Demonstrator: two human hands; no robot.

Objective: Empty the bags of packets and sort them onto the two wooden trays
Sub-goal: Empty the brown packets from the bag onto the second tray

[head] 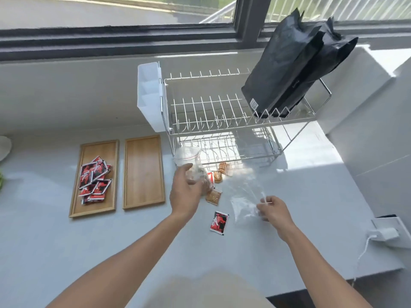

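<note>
Sunlit, the grey counter point(66, 241) bears both hands, fingers clutching clear bags, below a window point(111, 10).

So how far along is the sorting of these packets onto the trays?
Partly done. The left tray holds a pile of red packets; the right tray is bare. The left hand grips a clear bag, the right hand a flattened bag. Left: one red packet and brown packets on the counter.
</note>
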